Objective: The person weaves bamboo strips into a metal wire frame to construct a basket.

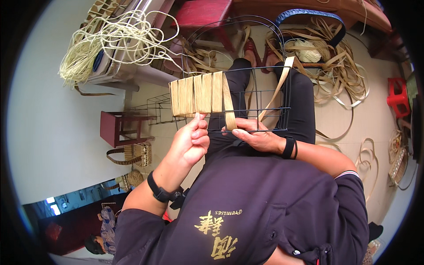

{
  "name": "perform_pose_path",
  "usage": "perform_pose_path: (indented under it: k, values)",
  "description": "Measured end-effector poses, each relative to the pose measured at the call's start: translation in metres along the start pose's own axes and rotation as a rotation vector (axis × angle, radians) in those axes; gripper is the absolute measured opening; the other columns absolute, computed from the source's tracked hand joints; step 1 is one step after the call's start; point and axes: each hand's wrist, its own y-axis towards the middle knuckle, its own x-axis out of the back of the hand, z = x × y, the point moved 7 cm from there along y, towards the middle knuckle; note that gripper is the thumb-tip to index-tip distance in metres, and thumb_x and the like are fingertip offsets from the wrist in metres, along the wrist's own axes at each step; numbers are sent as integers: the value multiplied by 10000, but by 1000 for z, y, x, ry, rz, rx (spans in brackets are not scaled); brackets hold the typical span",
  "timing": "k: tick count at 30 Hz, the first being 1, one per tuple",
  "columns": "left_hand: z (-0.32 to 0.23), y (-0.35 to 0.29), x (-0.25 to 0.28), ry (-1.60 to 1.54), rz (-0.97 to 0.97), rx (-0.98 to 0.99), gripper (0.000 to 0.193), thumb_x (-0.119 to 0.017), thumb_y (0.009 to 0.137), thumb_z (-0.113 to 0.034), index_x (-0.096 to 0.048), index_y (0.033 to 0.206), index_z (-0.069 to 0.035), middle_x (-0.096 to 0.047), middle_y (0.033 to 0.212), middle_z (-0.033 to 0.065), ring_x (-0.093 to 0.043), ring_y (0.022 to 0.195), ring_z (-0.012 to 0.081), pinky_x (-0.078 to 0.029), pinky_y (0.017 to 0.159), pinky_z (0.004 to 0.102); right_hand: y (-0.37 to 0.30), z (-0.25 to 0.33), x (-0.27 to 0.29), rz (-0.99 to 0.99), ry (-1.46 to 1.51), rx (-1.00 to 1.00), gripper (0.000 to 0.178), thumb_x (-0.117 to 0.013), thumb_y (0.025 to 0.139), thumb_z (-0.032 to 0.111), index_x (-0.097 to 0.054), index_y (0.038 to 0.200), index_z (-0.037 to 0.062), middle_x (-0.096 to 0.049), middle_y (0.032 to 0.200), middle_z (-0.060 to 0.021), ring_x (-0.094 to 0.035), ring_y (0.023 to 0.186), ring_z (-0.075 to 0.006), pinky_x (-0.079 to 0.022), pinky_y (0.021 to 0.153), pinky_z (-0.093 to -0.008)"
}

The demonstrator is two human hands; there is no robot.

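A black wire basket frame [269, 95] rests on my lap, its arched handle pointing away from me. Several flat straw-coloured strips [198, 93] are woven side by side over its left part. My left hand [192, 142] pinches the lower edge of these strips at the frame's bottom wire. My right hand [255, 134] grips the bottom wire and the end of a strip that bends under it. A loose long strip [277, 86] runs from the frame's upper right corner down toward my right hand.
A tangle of pale cord [110, 39] lies at upper left. Below it stand a dark red stool [118, 127], an empty wire frame [157, 108] and small woven baskets [137, 154]. Loose flat strips [340, 75] lie on the floor at right, near a red plastic stool [397, 95]. Another person [100, 238] is at lower left.
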Motion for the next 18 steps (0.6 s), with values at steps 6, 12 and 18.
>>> perform_pose_path:
  k: [6,12,18]
  values:
    - [-2,19,14,80,-152,-73,151,-538,1065,-224,-482,1001,-99,-509,749,-27,-390,499,27,-323,408,174,8,-2,-3,48,-99,-7,238,-536,1020,198,-641,1144,24,-615,833,-88,-571,768,-166,-478,738,-328]
    - [10,26,0,150,-203,-99,194,-529,1069,-247,-474,940,-114,-490,731,-36,-365,478,31,-318,414,174,4,-11,3,27,-57,-14,248,-533,1021,191,-655,1163,28,-633,853,-86,-582,786,-170,-480,749,-333]
    - [21,28,-8,257,-183,-110,184,-506,1079,-273,-476,966,-130,-492,727,-28,-379,497,32,-320,428,182,2,-9,6,15,-1,-15,282,-517,1030,170,-660,1223,21,-720,1095,-114,-665,1018,-183,-500,914,-318]
